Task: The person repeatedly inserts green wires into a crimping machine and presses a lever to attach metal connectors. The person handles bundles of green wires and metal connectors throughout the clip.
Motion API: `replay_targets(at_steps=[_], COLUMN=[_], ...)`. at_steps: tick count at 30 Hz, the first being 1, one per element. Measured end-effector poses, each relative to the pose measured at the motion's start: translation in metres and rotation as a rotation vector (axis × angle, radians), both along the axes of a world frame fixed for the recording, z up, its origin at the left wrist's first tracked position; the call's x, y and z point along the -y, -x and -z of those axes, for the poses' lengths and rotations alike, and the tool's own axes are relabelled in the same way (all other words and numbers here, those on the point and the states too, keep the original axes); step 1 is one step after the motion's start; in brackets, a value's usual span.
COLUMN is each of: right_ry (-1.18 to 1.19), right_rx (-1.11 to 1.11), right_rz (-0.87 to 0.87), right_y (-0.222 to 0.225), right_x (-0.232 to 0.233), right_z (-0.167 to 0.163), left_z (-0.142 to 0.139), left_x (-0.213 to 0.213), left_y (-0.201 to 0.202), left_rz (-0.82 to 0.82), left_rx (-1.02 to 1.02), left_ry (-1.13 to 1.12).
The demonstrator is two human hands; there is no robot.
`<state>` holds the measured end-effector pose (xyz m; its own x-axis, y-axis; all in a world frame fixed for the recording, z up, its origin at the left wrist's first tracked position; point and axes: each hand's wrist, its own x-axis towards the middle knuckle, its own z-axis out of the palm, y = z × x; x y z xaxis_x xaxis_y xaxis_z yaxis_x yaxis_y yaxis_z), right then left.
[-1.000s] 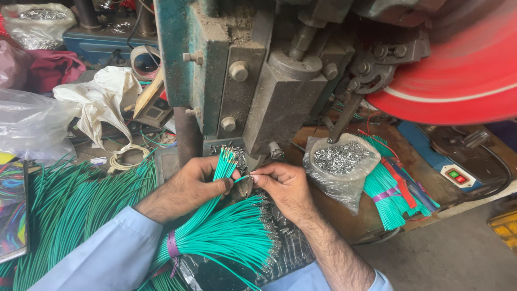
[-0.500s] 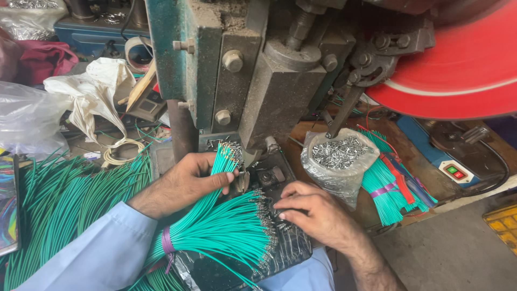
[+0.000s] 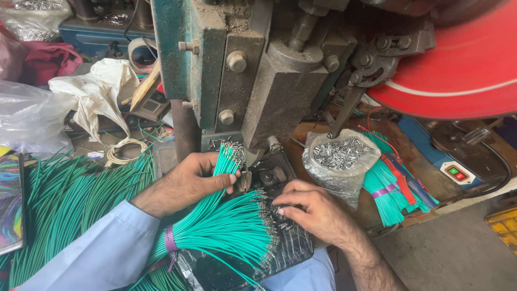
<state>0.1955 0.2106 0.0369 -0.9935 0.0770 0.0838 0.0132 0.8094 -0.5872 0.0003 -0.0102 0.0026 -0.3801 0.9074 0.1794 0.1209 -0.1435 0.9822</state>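
While the right hand (image 3: 315, 210) rests with fingers bent on the terminal ends of the tied green wire bundle (image 3: 226, 229), holding nothing, the left hand (image 3: 191, 180) fingers close around a smaller wire bunch (image 3: 226, 161), its tips toward the press (image 3: 280, 91); beyond, a terminal bag (image 3: 339, 161).

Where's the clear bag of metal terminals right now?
In the head view, the bag of metal terminals sits right of centre on the bench, beside the grey press, just above the right hand and left of a tied green wire bundle.
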Motion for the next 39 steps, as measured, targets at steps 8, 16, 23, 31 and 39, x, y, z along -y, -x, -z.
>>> replay_targets(at_steps=[8,16,23,31,39], right_ry=[0.017,0.03,0.082,0.51,0.677], right_rx=[0.088,0.001,0.002,-0.167,-0.314], right_rz=[0.119,0.042,0.126,0.139,0.089], right_y=[0.006,0.005,0.008,0.02,0.052], right_x=[-0.001,-0.001,-0.005,-0.023,-0.005], right_z=[0.005,0.011,0.026,0.058,0.063], left_z=[-0.002,-0.001,-0.001,0.0,-0.005], left_x=[-0.001,0.001,0.0,0.0,0.003], left_y=[-0.001,-0.001,0.001,0.001,-0.003], left_rz=[-0.012,-0.017,-0.009,0.014,0.036], left_rx=[-0.033,-0.044,-0.052,-0.012,0.092], left_ry=[0.027,0.052,0.031,0.014,0.01])
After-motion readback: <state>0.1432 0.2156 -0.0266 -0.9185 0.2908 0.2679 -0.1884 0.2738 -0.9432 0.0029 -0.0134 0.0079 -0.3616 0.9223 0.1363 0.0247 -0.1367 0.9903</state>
